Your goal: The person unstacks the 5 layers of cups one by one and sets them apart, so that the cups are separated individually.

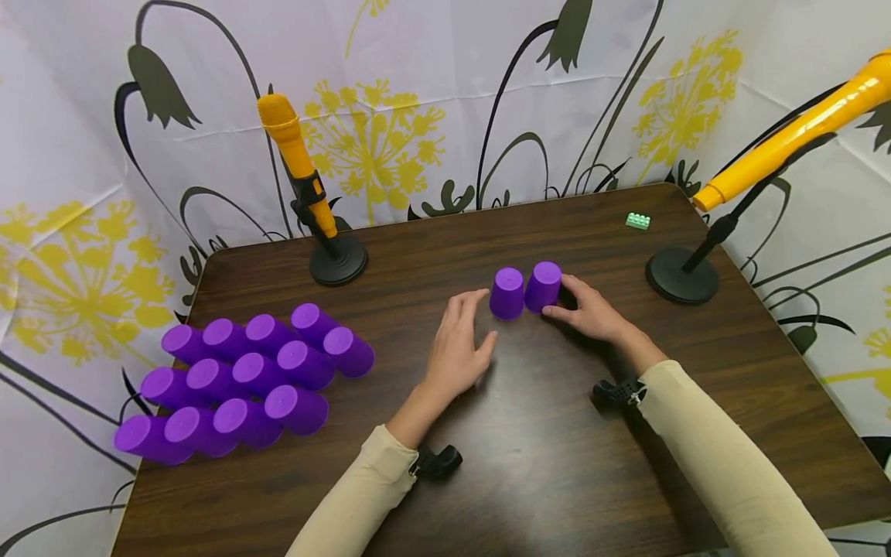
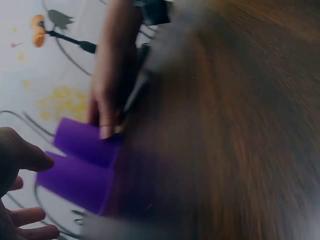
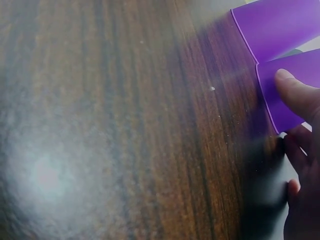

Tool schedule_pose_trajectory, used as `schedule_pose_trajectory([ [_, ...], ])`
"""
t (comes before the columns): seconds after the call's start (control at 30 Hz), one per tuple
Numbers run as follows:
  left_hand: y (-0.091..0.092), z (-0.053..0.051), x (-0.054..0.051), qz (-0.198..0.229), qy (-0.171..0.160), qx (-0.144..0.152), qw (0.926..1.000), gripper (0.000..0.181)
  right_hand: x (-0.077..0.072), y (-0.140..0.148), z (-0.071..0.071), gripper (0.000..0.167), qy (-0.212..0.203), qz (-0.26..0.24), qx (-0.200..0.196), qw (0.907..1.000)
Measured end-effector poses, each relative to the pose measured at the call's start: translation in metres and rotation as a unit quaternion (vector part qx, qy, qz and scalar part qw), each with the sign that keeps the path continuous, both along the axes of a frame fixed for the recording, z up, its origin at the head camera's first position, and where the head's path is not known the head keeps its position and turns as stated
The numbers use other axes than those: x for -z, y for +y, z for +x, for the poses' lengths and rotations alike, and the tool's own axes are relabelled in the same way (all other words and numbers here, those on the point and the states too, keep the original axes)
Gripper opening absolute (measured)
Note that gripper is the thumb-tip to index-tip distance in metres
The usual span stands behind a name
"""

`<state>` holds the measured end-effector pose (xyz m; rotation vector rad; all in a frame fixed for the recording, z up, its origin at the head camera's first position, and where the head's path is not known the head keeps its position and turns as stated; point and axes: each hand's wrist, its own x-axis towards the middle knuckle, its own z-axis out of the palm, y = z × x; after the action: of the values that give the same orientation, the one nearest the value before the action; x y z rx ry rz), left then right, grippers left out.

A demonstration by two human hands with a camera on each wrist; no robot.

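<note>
Two upside-down purple cups stand side by side at the middle of the table: a left cup and a right cup. My right hand grips the right cup from its right side; its thumb lies on the front wall, and some fingers are hidden behind the cup. Just left of the pair is my left hand, fingers extended and thumb spread, holding nothing. In the left wrist view, its thumb appears close to the left cup; contact cannot be told there.
Several more upside-down purple cups stand in rows on the table's left side. Two orange microphones, a left one and a right one, are on black stands. A small green toy brick lies near the back right corner.
</note>
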<state>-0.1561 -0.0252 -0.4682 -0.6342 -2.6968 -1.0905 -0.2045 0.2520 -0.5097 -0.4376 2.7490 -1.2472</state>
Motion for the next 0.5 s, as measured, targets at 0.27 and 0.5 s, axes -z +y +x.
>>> schedule_pose_trajectory([
  [0.27,0.034,-0.018,0.017,0.035,0.023,-0.005,0.9991,0.068,0.002,0.0,0.0,0.067,0.002,0.0,0.002,1.0],
  [0.5,0.046,-0.029,0.025,0.06,0.049,-0.018,0.9968,0.049,0.0,-0.001,0.0,0.067,-0.003,-0.002,0.004,1.0],
])
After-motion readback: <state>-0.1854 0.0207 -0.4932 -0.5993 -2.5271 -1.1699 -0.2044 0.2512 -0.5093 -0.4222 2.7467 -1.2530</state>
